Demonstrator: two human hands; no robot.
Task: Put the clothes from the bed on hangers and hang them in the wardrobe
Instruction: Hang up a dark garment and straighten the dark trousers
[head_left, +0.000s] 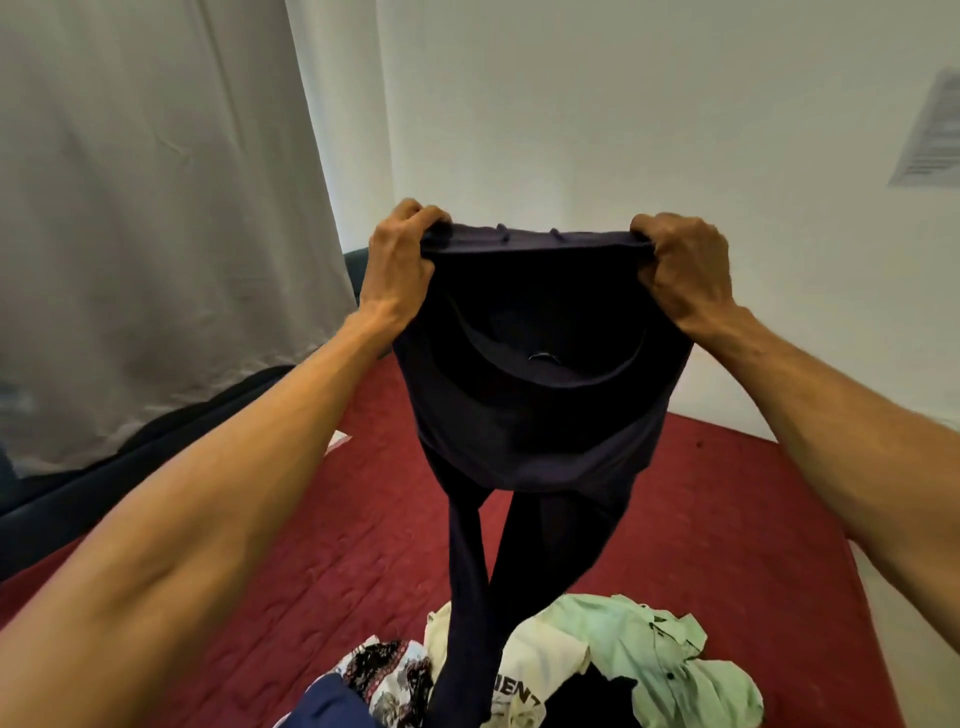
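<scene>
This is a bedroom. A bed (78, 499) with a red quilted cover (727, 519) fills the lower half of the frame, and a heap of loose clothes (623, 654) lies at the bottom edge. A pale curtain (156, 208) hangs at upper left beside plain white walls (623, 104), and a printed sheet (930, 130) is stuck at upper right.

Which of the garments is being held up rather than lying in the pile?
The dark navy trousers, gripped at the waistband by left hand and right hand; the mint-green shirt and others lie on the red bed.
</scene>
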